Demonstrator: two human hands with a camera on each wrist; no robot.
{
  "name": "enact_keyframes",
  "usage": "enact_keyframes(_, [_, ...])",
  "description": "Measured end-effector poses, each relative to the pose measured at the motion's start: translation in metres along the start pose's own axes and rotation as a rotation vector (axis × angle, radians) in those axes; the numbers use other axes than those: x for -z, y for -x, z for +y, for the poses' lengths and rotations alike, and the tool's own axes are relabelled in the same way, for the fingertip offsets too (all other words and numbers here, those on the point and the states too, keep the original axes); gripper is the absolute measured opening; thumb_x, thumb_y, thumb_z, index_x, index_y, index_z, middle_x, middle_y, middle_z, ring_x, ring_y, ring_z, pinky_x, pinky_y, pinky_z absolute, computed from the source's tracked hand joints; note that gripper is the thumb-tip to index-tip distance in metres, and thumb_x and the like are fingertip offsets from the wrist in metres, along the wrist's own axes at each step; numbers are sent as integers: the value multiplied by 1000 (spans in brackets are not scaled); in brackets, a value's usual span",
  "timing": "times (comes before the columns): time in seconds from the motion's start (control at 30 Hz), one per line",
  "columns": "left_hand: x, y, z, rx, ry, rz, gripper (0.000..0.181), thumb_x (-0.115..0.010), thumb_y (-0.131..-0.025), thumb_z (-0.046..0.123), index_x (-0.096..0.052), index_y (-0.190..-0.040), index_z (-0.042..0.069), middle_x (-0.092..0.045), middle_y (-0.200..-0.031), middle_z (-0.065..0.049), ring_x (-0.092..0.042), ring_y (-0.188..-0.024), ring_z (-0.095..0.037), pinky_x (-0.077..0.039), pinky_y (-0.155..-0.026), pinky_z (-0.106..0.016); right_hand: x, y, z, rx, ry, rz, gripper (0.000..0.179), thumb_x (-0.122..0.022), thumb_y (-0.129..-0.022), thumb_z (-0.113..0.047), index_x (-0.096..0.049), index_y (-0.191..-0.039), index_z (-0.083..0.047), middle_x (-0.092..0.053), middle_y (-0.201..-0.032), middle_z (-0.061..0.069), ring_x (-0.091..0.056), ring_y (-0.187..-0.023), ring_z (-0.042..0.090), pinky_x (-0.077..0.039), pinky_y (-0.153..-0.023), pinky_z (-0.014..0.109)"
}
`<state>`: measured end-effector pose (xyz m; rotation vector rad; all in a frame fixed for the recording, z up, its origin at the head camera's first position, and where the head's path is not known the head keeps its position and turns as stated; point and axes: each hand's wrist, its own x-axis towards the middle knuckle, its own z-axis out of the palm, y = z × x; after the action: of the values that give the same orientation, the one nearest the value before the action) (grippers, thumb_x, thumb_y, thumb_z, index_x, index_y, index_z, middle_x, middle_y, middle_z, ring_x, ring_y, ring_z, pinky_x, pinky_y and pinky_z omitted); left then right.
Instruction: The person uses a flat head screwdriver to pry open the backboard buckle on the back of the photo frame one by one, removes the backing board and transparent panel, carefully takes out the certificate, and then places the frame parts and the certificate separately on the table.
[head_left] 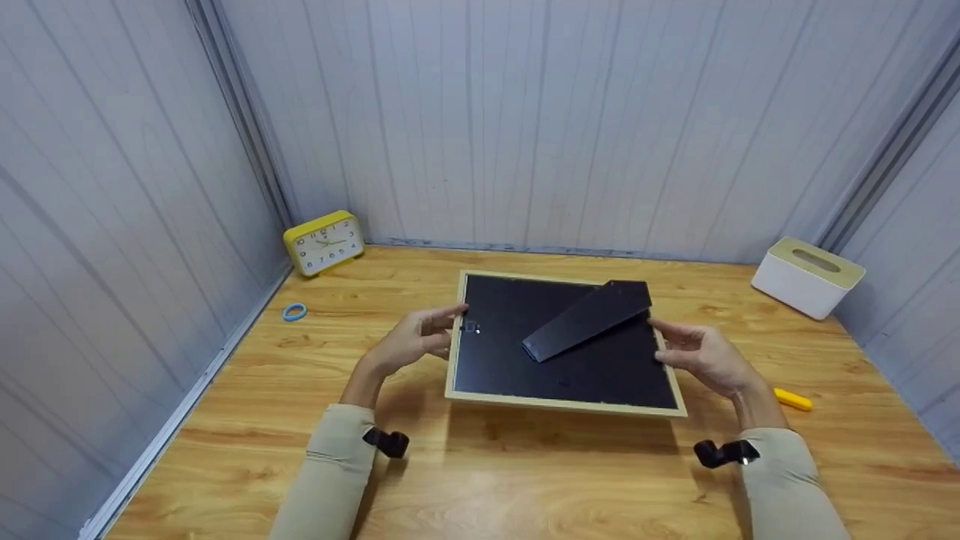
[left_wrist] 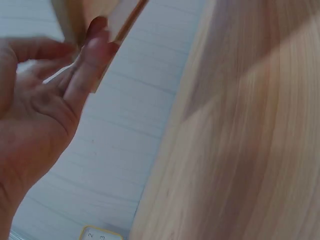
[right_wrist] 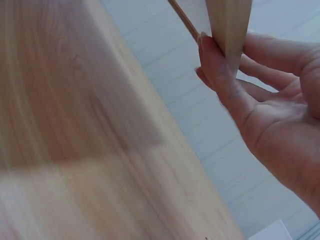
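A picture frame point(head_left: 487, 367) with a light wooden border and a black back is held up over the table, back side toward me. Its black stand leg point(head_left: 589, 322) lies slantwise across the backing. My left hand point(head_left: 411, 341) grips the left edge of the frame. On the opposite edge, my right hand point(head_left: 705, 356) pinches the border between thumb and fingers. Both wrist views show the wooden edge between the fingers, in the left one point(left_wrist: 75, 20) and in the right one point(right_wrist: 230, 30). The frame's front is hidden in the head view.
At the back left stands a yellow alarm clock point(head_left: 325, 244), with a blue ring point(head_left: 294, 312) in front of it. A white tissue box point(head_left: 806, 277) with a wooden lid sits at the back right. Beside my right wrist lies a yellow object point(head_left: 793, 399). Panelled walls enclose the wooden table point(head_left: 495, 480).
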<state>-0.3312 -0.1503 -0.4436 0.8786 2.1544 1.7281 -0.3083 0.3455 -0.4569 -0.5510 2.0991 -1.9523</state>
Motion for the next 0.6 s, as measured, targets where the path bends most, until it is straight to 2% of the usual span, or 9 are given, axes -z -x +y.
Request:
enact_keyframes(0.1, [1, 1, -2, 10, -52, -82, 76, -68, -94, 14, -27, -158, 6, -45, -149, -17, -60, -95, -22, -53, -82, -34, 1, 0, 3, -30, 56, -93, 83, -68, -91, 5, -17, -157, 4, -8, -163, 25, -26, -145, 34, -48, -99, 30])
enact_keyframes(0.2, [0, 0, -6, 36, -144, -138, 95, -78, -88, 23, -18, -161, 11, -40, -153, -14, -60, -100, -22, -50, -86, -33, 1, 2, 5, -50, 107, -174, 95, -70, -90, 3, -5, -159, -1, 5, -164, 23, -11, -145, 49, -50, -97, 33])
enact_keyframes(0.27, [0, 0, -9, 66, -184, -156, 102, -81, -86, 24, -14, -162, 12, -30, -160, -11, -60, -104, -22, -51, -88, -34, 0, 3, 5, -64, 143, -205, 101, -72, -90, 0, 0, -160, -4, 10, -164, 23, -11, -143, 54, -52, -94, 36])
enact_keyframes(0.4, [-2, 1, -13, 117, -259, -168, 105, -83, -84, 25, -14, -162, 14, -38, -153, -16, -57, -109, -26, -51, -91, -39, -3, 3, 7, -107, 228, -212, 107, -76, -89, -6, 4, -160, -7, 12, -163, 26, -20, -140, 56, -53, -92, 36])
enact_keyframes(0.43, [-3, 1, -14, 125, -276, -169, 106, -84, -83, 26, -14, -162, 14, -37, -154, -17, -54, -115, -28, -49, -95, -41, -4, 3, 8, -131, 245, -212, 109, -76, -88, -7, 5, -160, -8, 10, -163, 27, -25, -139, 56, -53, -92, 37])
enact_keyframes(0.53, [-8, 1, -16, 180, -337, -182, 113, -87, -80, 30, -11, -162, 12, -31, -158, -16, -39, -137, -30, -39, -108, -43, -10, 2, 8, -202, 346, -224, 115, -79, -87, -14, 10, -160, -10, 1, -161, 32, -33, -136, 53, -49, -98, 46])
enact_keyframes(0.6, [-13, 2, -17, 236, -374, -199, 119, -89, -77, 33, -7, -162, 10, -16, -165, -12, -24, -148, -27, -28, -115, -43, -13, 0, 9, -233, 442, -236, 118, -81, -86, -20, 11, -159, -7, -3, -160, 33, -30, -138, 53, -39, -106, 57])
